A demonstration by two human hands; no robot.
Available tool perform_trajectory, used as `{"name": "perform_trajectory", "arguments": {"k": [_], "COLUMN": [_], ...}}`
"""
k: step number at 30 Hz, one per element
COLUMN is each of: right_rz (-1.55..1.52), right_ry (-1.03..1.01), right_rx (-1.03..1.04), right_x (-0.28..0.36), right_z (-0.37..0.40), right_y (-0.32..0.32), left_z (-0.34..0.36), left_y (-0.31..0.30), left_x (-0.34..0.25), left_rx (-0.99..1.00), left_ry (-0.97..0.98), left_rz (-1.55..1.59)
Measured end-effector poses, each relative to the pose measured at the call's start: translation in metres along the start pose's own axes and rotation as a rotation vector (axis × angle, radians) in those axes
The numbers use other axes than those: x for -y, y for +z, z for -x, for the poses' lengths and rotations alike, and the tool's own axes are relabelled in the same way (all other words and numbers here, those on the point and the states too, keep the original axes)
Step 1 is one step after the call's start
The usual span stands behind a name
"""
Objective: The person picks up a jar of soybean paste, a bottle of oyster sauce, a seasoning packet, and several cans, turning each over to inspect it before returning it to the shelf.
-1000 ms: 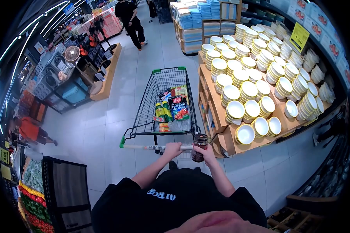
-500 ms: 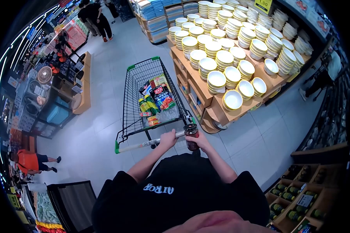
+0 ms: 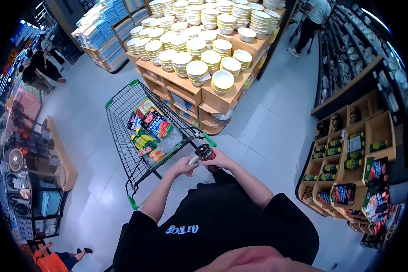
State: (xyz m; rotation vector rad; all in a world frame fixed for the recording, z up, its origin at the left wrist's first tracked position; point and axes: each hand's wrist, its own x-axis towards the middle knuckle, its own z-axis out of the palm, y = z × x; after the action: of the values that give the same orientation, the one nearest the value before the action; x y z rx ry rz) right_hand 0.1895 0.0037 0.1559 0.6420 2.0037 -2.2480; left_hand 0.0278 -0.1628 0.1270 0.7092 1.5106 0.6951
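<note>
The dark-lidded jar (image 3: 205, 152) sits near the right end of the handle (image 3: 193, 160); the right hand (image 3: 221, 158) keeps its grip closed around it. The left hand (image 3: 182, 167) has its grip wrapped on the handle. Forward, the shopping cart (image 3: 109, 104) carries bottles (image 3: 142, 142) and packets (image 3: 157, 124), beside a table (image 3: 216, 102) of stacked bowls (image 3: 196, 71).

The left grip (image 3: 182, 167) holds the cart handle (image 3: 193, 160); the right grip (image 3: 220, 159) clasps a jar (image 3: 204, 152).
</note>
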Motion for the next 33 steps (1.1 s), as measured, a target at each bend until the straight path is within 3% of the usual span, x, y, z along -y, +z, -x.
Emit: {"name": "perform_trajectory", "arguments": {"k": [7,10,15,22,23,29,33], "right_rz": [-0.151,-0.100,-0.140,-0.115,-0.137,-0.129,-0.079], "right_ry": [0.044,0.048,0.085,0.059,0.054,0.080,0.061], "right_rx": [-0.024,-0.127,-0.102,-0.168,-0.133,-0.165,-0.125], "right_x": [-0.015,-0.022,-0.032,-0.043,-0.030,-0.058,-0.063], "right_z": [0.061,0.088,0.137,0.202,0.242,0.296,0.376], "right_y": [0.006,0.009,-0.003,-0.023,-0.027,-0.044,-0.059], "left_z": [0.018,0.022,0.027,0.027,0.059,0.047,0.100], "left_y": [0.048,0.072,0.124,0.198,0.232,0.296,0.379], "left_x": [0.011,0.010,0.015,0.005,-0.019,-0.011,-0.052], "left_rx": [-0.144,-0.126,-0.219,-0.221,-0.252,-0.247,-0.310], "left_ry": [0.109,0.061,0.244,0.219,0.201,0.220,0.125], "left_rz": [-0.344,-0.417,-0.454,-0.435,-0.453,-0.464,-0.489]}}
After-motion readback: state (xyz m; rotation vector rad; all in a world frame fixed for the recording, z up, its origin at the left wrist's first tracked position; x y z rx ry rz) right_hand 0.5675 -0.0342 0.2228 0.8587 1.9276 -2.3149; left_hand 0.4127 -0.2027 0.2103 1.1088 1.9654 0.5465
